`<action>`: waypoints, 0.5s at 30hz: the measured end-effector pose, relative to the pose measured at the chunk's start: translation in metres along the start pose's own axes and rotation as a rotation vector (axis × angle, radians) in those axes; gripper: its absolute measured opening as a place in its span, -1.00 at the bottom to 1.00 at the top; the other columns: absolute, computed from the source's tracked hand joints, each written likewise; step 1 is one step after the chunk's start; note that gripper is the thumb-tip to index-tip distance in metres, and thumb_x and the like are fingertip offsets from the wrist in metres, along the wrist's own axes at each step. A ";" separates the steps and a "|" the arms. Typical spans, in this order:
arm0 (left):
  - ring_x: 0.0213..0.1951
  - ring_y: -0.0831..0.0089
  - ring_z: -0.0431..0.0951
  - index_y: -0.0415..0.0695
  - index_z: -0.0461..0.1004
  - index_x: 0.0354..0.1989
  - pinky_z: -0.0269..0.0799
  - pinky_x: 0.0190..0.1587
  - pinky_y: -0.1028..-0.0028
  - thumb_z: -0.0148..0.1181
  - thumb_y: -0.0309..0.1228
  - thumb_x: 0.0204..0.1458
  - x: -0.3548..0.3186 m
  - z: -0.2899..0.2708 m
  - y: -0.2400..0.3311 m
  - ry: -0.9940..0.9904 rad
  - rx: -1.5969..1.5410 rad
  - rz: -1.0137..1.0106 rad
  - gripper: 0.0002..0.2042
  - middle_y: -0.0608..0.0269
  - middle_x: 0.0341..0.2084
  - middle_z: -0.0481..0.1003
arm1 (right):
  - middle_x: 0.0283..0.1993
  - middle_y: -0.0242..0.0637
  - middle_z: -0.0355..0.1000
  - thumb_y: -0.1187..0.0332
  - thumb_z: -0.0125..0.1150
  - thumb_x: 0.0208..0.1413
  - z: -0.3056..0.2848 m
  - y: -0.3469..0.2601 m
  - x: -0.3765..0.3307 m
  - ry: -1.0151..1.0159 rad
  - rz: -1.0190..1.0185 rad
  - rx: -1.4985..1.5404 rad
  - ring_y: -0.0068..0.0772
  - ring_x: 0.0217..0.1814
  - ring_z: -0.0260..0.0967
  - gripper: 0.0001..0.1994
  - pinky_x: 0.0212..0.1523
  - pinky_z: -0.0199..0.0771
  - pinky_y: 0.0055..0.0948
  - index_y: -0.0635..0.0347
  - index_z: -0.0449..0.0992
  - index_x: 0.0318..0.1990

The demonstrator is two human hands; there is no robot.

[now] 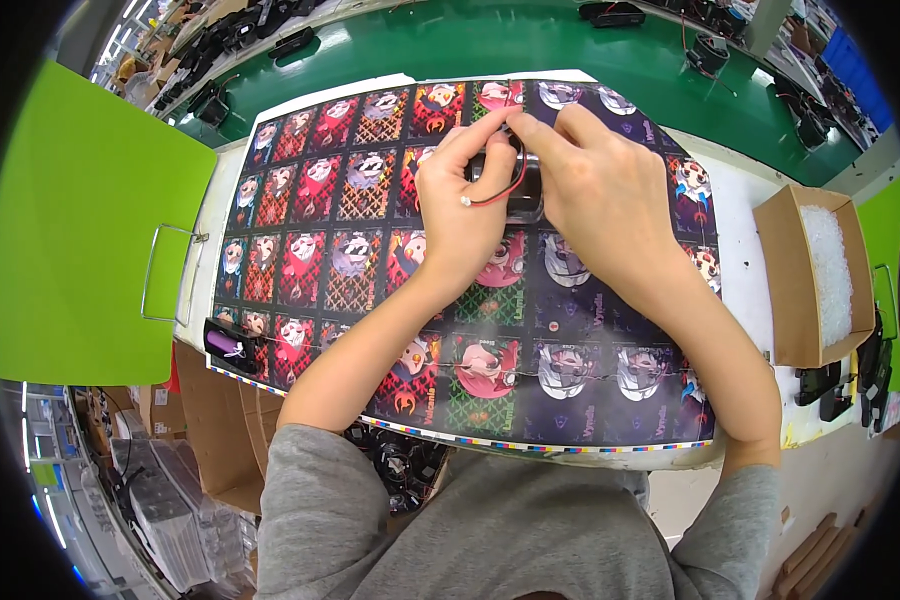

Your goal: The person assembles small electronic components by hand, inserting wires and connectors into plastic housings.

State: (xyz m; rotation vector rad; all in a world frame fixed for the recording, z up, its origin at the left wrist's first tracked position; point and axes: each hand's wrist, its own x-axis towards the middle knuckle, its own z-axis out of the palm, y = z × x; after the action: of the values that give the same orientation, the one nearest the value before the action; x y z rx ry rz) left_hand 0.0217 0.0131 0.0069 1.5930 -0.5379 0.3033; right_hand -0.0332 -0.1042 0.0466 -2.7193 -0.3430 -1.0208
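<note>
My left hand (466,205) and my right hand (602,195) meet over the far middle of the table, both closed. Between them is a glossy black housing (526,207), partly covered by my fingers. A thin red and black wire pair (507,192) curves out from it across my left thumb and ends in a small white plug (465,201). My fingertips pinch together at the housing's far end, at the upper part of the wires. What exactly they grip there is too small to make out.
A printed sheet (355,255) of cartoon-character cards covers the white table. On its near left corner lies a black piece with a purple cylinder (226,343). At right stands a cardboard box (785,285) of small clear pieces. Beyond runs a green bench (420,45) with black parts.
</note>
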 end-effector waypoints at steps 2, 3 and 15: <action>-0.53 0.63 0.30 -0.19 0.51 -0.17 0.21 -0.51 0.59 0.05 -0.49 0.02 0.001 -0.001 -0.002 -0.011 0.011 0.028 -0.79 0.30 -0.57 0.38 | -0.44 -0.24 0.35 0.46 0.11 -0.18 0.000 0.001 0.001 0.005 0.020 -0.006 -0.29 -0.50 0.44 -0.81 -0.62 0.41 -0.36 0.16 0.47 -0.32; -0.53 0.63 0.31 -0.19 0.51 -0.17 0.21 -0.51 0.59 0.05 -0.50 0.01 0.001 -0.002 -0.002 -0.019 0.024 0.056 -0.79 0.30 -0.57 0.38 | -0.44 -0.24 0.35 0.46 0.11 -0.18 0.001 0.001 0.001 0.005 0.021 -0.005 -0.29 -0.50 0.44 -0.81 -0.62 0.41 -0.36 0.16 0.47 -0.32; -0.50 0.54 0.37 -0.18 0.51 -0.17 0.28 -0.44 0.55 0.08 -0.55 -0.03 0.003 -0.002 0.002 0.010 0.132 0.127 -0.77 0.23 -0.54 0.40 | -0.46 -0.18 0.38 0.45 0.09 -0.15 -0.001 0.004 0.003 -0.003 0.067 0.067 -0.18 -0.53 0.43 -0.86 -0.58 0.41 -0.30 0.19 0.49 -0.36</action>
State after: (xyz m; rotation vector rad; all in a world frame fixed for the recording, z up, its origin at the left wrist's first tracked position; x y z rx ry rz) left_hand 0.0235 0.0144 0.0102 1.6865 -0.6238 0.4501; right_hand -0.0306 -0.1082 0.0486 -2.6539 -0.2790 -0.9697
